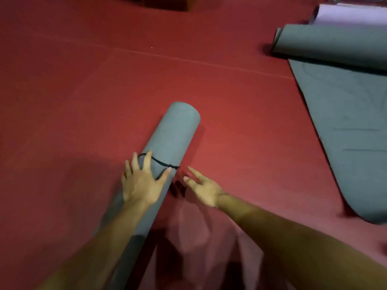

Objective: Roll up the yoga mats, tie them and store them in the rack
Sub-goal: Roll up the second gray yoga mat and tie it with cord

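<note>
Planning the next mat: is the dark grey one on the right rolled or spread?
Partly rolled: the dark grey mat has its far end curled into a roll, and the rest lies flat on the red floor.

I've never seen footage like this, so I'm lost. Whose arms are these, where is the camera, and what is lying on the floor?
There is no machine here. A person wears a camera on the head, looking forward and down, so the two arms are their own. On the red floor lies a rolled grey mat with a black cord round it. The left hand rests on the roll, fingers spread at the cord. The right hand is open beside it and holds nothing. To the right lies a darker mat, only partly rolled, with a lilac mat behind it.
</note>
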